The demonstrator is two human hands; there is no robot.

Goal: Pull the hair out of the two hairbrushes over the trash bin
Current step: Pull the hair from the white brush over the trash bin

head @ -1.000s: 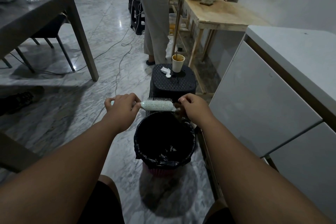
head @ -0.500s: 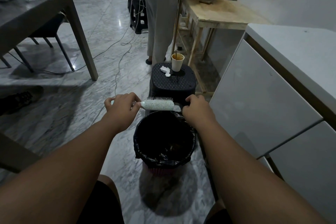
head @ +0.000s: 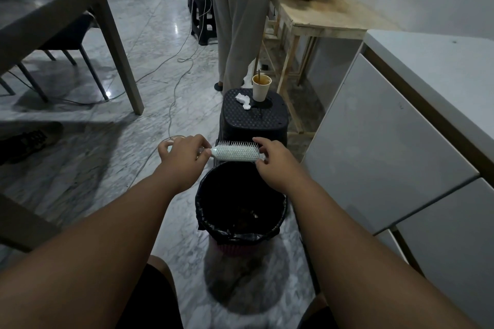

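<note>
- Left hand [head: 181, 159] wraps the handle of a pale mint plastic hairbrush [head: 235, 153], fingers curled tight round it.
- Hairbrush lies level, bristles up, over the far rim of a round black trash bin with a black liner [head: 211, 192].
- Right hand [head: 276, 164] is at the brush's tip end: index finger and thumb pinch that end, other fingers curled. Any hair between them: cannot tell.
- Scraps lie at the bin's bottom.
- Just behind the bin: 1 black plastic stool [head: 254, 120] carrying 1 paper cup [head: 261, 88] and 1 crumpled white tissue [head: 242, 100].
- Further back, a person in grey trousers [head: 240, 21] stands at a wooden table [head: 320, 13].
</note>
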